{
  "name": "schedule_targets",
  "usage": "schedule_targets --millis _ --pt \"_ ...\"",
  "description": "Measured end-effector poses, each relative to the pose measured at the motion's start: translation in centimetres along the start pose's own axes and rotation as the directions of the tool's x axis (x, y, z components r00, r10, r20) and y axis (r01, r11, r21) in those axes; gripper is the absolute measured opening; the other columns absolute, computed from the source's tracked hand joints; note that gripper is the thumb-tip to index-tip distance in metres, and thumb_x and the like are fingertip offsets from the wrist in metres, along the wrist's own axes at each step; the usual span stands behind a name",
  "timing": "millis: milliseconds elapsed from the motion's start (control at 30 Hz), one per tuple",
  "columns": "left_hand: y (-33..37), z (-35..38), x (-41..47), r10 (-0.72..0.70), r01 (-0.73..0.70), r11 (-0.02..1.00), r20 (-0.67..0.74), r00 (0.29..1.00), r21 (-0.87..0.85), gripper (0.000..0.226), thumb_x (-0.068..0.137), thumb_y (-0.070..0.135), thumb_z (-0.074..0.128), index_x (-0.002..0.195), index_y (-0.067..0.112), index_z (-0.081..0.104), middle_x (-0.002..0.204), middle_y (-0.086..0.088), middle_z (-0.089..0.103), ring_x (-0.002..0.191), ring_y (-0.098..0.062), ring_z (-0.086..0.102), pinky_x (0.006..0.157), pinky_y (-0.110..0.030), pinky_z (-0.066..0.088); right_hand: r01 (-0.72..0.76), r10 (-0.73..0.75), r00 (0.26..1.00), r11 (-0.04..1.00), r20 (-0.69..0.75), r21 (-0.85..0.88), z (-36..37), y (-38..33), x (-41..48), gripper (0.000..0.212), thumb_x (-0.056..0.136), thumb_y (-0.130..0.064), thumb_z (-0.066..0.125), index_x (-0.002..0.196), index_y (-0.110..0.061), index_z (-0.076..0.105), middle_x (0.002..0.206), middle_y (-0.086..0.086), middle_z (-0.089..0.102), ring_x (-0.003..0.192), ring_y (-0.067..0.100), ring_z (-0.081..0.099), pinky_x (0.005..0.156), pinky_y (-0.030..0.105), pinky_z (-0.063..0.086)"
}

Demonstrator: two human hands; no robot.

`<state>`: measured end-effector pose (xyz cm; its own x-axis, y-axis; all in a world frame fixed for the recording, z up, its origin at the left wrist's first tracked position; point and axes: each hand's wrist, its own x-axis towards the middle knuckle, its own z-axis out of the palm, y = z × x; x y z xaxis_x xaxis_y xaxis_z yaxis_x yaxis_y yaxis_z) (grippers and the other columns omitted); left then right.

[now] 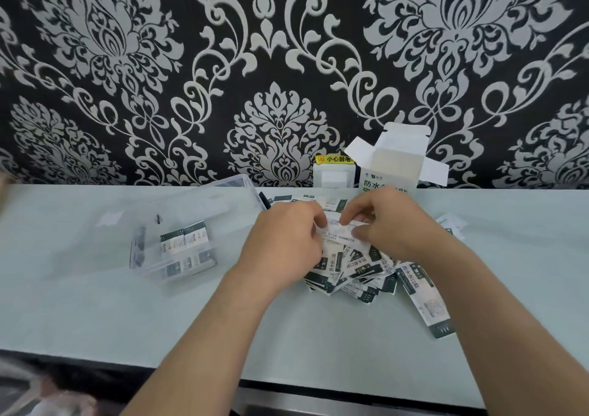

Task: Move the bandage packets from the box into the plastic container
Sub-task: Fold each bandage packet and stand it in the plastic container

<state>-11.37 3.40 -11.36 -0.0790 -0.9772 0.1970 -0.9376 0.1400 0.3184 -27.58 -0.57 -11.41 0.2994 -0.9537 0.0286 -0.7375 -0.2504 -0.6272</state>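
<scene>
Behind the open box, printed 防水创, rises a damask wall; the pale worktop carries it. Well left of the box lies the clear plastic container, a few packets inside. Just before the box, heaped bandage packets read 防水创口贴; there the left hand and right hand both pinch one white packet in their grip. Just left of the box, a yellow sticker says 小心触电.

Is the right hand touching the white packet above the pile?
Touching. The head view shows the right hand pinching the white packet; the left hand grips its other end.
</scene>
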Motion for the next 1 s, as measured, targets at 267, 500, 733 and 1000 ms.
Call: schedule_targets --millis 267,500,733,1000 --pt "1.7 1.6 -0.5 -0.084 0.034 0.973 0.212 0.974 0.227 0.051 0.078 0.065 0.056 0.107 0.024 0.054 0.105 0.002 0.06 0.099 -0.024 0.057 0.075 -0.033 0.045 -0.052 0.061 0.997 0.985 -0.047 0.167 -2.2 1.2 -0.6 0.027 0.084 0.002 0.062 0.102 -0.016 0.07 0.07 -0.004 0.059 0.058 0.009 0.054 0.051 0.015 0.041" --pt "1.2 1.4 -0.5 -0.137 0.123 0.989 0.203 0.969 0.08 0.039 0.077 0.044 0.061 0.112 0.027 0.053 0.096 0.006 0.065 0.093 -0.022 0.059 0.073 -0.031 0.046 -0.122 0.118 0.992 0.987 0.037 0.101 -1.9 0.9 -0.7 0.033 0.081 0.008 0.049 0.083 -0.012 0.075 0.074 0.009 0.07 0.064 0.019 0.056 0.054 0.026 0.044" --pt "0.4 -0.2 -0.4 -0.219 0.242 0.895 0.103 0.97 -0.374 0.025 0.074 0.042 0.071 0.095 0.036 0.059 0.078 0.009 0.067 0.075 -0.009 0.064 0.069 -0.031 0.051 -0.239 0.262 0.964 0.753 0.054 0.613 -2.0 0.3 -0.7 0.028 0.087 0.009 0.044 0.081 -0.011 0.062 0.091 0.011 0.069 0.076 0.021 0.067 0.064 0.033 0.056" --pt "1.3 -0.4 0.0 -0.32 0.119 0.516 -0.061 0.946 -0.848 0.021 0.077 0.022 0.078 0.094 0.021 0.066 0.079 0.0 0.069 0.069 -0.01 0.064 0.075 -0.038 0.058 -0.443 0.183 0.888 0.089 0.422 0.892 2.5 -2.8 -0.4 0.036 0.064 0.015 0.032 0.085 -0.003 0.055 0.065 0.009 0.048 0.037 0.013 0.047 0.053 0.026 0.039"
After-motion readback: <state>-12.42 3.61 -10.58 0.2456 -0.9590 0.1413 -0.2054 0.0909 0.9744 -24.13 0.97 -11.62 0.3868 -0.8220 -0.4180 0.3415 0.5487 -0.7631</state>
